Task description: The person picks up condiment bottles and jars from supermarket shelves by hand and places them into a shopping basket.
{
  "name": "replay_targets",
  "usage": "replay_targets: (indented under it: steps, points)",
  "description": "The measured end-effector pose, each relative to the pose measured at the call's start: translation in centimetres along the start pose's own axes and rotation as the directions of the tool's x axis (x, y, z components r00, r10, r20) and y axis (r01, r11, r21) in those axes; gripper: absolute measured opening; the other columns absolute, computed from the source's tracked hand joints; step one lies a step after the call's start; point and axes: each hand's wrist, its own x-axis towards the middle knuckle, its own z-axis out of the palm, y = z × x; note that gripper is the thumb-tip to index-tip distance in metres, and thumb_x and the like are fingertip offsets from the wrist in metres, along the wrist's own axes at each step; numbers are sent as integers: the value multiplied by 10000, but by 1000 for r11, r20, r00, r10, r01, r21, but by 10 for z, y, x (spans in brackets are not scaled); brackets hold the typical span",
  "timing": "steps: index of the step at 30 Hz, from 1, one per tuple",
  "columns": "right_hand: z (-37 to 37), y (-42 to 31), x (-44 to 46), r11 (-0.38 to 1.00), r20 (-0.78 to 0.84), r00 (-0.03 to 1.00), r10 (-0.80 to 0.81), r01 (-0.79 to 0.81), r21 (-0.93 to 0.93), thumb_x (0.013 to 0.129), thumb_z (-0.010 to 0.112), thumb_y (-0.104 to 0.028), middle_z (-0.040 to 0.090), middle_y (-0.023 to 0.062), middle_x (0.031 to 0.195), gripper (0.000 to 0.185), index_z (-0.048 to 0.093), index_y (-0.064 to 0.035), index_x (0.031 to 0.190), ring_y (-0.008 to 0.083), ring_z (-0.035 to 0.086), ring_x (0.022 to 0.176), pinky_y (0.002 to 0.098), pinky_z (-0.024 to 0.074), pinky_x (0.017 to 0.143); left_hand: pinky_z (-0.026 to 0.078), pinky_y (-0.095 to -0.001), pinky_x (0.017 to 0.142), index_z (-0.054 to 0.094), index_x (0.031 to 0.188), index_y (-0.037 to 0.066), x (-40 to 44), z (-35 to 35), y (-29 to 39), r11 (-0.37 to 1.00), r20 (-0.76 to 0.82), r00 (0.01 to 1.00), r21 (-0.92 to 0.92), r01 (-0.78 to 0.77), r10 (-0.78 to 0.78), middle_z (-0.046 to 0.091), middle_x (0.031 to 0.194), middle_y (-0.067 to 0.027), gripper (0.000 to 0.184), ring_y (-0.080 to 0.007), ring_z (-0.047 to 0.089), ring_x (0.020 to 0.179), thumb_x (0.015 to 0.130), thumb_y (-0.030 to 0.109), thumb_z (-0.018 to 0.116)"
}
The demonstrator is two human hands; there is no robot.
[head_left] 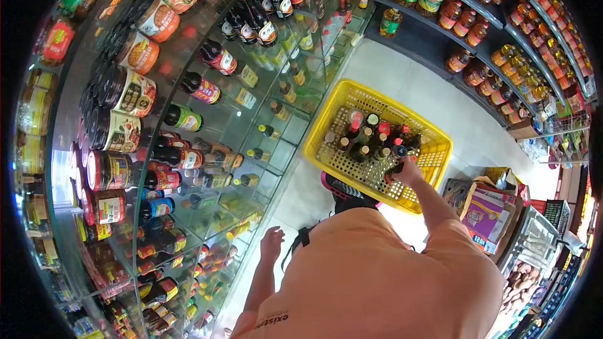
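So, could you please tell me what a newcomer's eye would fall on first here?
Probably the bright yellow perforated plastic basket, just right of centre, holding a cluster of dark, capped bottles, with the right hand over its lower right side. Next, likely, the clear glass shelves filling the left, lined with round labelled jars.

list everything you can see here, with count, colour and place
Basket: one, yellow, ahead of the person
Bottles in the basket: about a dozen, mostly dark with red or tan caps
Glass shelves: several, clear, left side
Jars and bottles: many, mixed colours, on the glass shelves
Dark shelves: several, grey-black, upper right
Amber bottles: many, red or green labels, on the dark shelves
Package: one, purple and white, right
Floor: one, pale, between the shelves
Shirt: one, orange, on the person
Left hand: one, bare, near the glass shelves
Right hand: one, bare, reaching into the basket
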Motion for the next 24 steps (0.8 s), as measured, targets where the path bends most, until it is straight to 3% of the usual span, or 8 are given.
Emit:
replay_targets:
  steps: [5,7,9,13,15,17,19,24]
  points:
    - [71,39,65,981,-144,972,187,-177,79,684,857,-356,595,259,1269,794,469,-50,1304,409,605,1180,484,499,990,554,-324,771,651,1212,53,-34,-9,-27,975,-62,992,187,122,-112,745,929,-126,317,-195,723,807,965,252,653]
    - [88,41,86,915,-183,911,370,-324,239,661,879,-385,564,273,1289,840,462,-37,1301,424,602,1170,497,494,997,558,-316,750,652,1201,51,-52,-21,-37,914,-79,982,359,188,-171,742,915,-117,308,-186,722,798,964,247,652]
    - [113,60,111,924,-257,916,307,-224,309,626,902,-417,551,280,1287,912,447,-48,1326,439,600,1168,497,498,996,564,-308,736,654,1181,40,-70,-32,-59,941,-98,977,268,207,-187,738,908,-111,291,-173,720,792,967,237,647]
    - [116,51,137,861,-192,858,476,-409,303,573,919,-449,544,271,1302,1047,400,-126,1423,451,593,1178,498,498,1005,573,-302,725,654,1158,29,-99,-44,-63,910,-176,934,230,345,-310,733,931,-105,261,-172,715,797,984,221,624]
    - [125,55,149,878,-206,874,441,-372,301,578,913,-427,587,231,1284,1008,436,-139,1418,432,596,1183,499,489,1014,573,-300,720,653,1158,35,-111,-49,-70,899,-176,916,198,392,-360,729,927,-99,264,-170,714,813,988,236,627]
    - [143,82,166,922,-296,897,327,-234,310,582,889,-354,628,199,1261,890,515,-130,1358,407,600,1181,490,491,1010,574,-299,714,658,1136,42,-119,-51,-68,883,-178,895,170,437,-409,724,916,-83,286,-165,702,795,978,281,658]
    - [162,100,194,955,-326,909,259,-190,229,600,868,-346,643,187,1262,829,557,-113,1332,396,606,1172,488,495,1000,571,-300,715,664,1140,64,-122,-54,-102,943,-182,929,28,332,-322,733,948,-97,290,-165,698,818,974,302,664]
    - [203,101,222,950,-387,870,305,-247,192,658,852,-509,642,177,1290,838,587,-82,1329,388,620,1146,506,499,976,559,-391,847,621,1254,111,-114,-44,-54,853,-164,958,438,283,-234,725,1049,-124,440,-260,695,957,988,460,593]
